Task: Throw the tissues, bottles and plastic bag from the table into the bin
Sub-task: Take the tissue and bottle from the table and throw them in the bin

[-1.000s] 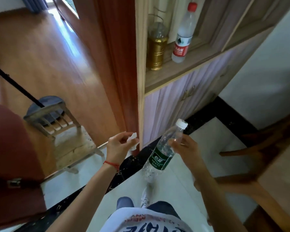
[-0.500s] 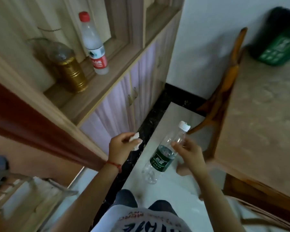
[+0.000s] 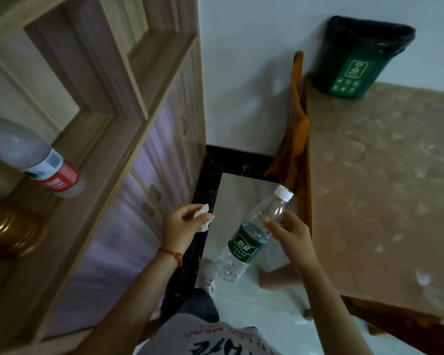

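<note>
Head view, looking down past both forearms to pale floor tile. Left hand [image 3: 183,221]: fingers curled, pinching a crumpled white tissue [image 3: 203,217] between thumb and fingertips; red cord at the wrist. Right hand [image 3: 289,233]: fingers and thumb wrapped round the upper part of a clear bottle [image 3: 251,237], just below the neck. Bottle tilted, white cap up and to the right, base down and to the left, green label at mid-body; held in the air over the floor, touching nothing else. Tissue and bottle near each other, not in contact. Bin [image 3: 354,60]: green, black liner folded over the rim, standing on the far corner of the table [image 3: 385,190] against the white wall, well apart from both hands. Table surface tan and mottled, at right. Orange-brown chair [image 3: 296,129] back wedged between table edge and wall. Wooden cabinet [image 3: 128,149] at left, with a red-labelled bottle [image 3: 34,160] and a gold jug [image 3: 8,226] on its shelf. Plastic bag not identifiable in view.
</note>
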The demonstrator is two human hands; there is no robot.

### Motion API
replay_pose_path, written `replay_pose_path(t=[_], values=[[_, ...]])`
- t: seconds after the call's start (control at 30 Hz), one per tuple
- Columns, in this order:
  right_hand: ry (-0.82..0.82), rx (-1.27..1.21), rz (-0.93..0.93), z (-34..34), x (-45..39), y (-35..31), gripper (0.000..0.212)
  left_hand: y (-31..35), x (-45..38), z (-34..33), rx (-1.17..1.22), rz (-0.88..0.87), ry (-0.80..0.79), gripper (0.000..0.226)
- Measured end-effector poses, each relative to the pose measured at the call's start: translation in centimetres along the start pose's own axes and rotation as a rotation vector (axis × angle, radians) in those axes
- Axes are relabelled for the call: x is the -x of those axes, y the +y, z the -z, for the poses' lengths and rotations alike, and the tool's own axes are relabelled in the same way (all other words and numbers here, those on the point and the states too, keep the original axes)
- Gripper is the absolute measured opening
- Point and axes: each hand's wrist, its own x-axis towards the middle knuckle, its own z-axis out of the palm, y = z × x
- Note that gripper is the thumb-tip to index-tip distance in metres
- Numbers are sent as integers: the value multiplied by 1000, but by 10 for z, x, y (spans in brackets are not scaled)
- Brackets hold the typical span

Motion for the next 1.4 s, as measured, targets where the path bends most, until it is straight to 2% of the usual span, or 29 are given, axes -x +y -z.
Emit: replay_pose_path(t=[0.2,0.33,0.57,0.7,1.13,1.4], values=[[66,-3,3,-16,-88,-40,26,37,-104,-11,-3,-17,-43,24],[113,-15,23,-20,-138,-65,14,60,-162,-23,-9,-27,-84,24],[157,-19,1,-11,-212,-86,23,89,-239,-53,5,-26,-147,20],[136,-53,-7,3,-265,-93,33,102,-288,-77,4,-36,-132,20],[53,-132,-3,49,-421,-125,27,158,-414,-159,-15,-74,-148,25],[80,-143,-41,53,-485,-137,25,181,-484,-192,-18,-53,-187,24]])
